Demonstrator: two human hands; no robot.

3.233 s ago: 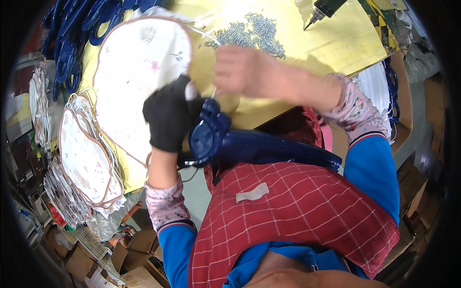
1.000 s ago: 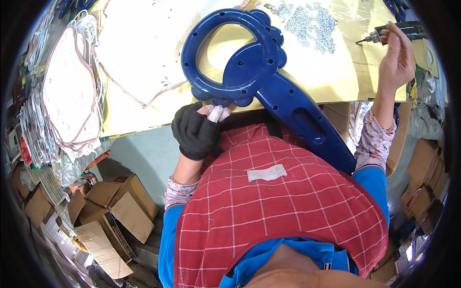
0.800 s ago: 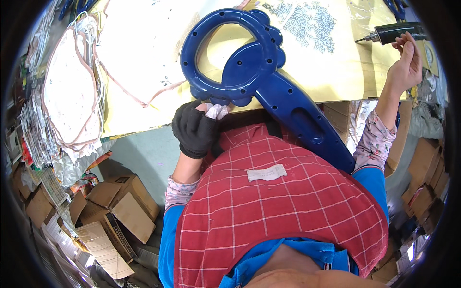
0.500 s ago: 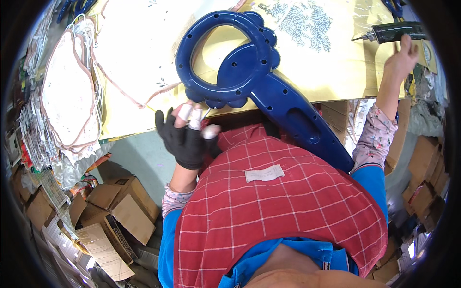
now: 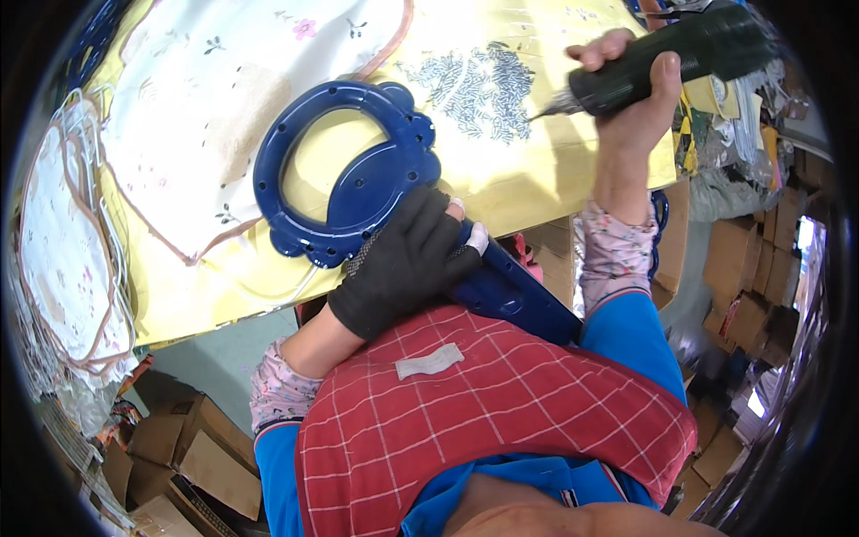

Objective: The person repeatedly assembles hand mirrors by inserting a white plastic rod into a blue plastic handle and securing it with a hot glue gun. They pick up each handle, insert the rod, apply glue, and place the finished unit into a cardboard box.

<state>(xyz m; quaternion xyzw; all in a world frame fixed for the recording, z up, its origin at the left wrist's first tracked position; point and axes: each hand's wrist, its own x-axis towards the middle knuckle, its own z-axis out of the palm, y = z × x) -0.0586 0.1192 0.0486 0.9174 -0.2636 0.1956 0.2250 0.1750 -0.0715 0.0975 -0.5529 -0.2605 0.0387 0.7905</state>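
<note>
A glossy dark blue plastic piece [image 5: 369, 192], a ring with a scalloped rim and a long handle, lies over the table's near edge, its handle end against my red checked apron. My left hand [image 5: 407, 255], in a black glove with bare fingers and white wraps on the tips, grips it where ring and handle meet. The hand covers that part. My right hand [image 5: 640, 107] is closed around a dark power screwdriver [image 5: 676, 63], raised over the right of the table. Its thin bit points left, toward a spread of small silver screws [image 5: 483, 89].
A white floral cloth with brown edging [image 5: 215, 107] lies on the yellow table top [image 5: 573, 170]. Similar cloth pieces [image 5: 67, 259] hang at the left. Opened cardboard boxes [image 5: 197, 447] stand below left, and more cartons [image 5: 743, 259] are stacked at the right.
My left hand has come down onto the blue piece and grips it. My right hand, beside the screwdriver before, now holds it and has brought it left toward the screws. The view has shifted.
</note>
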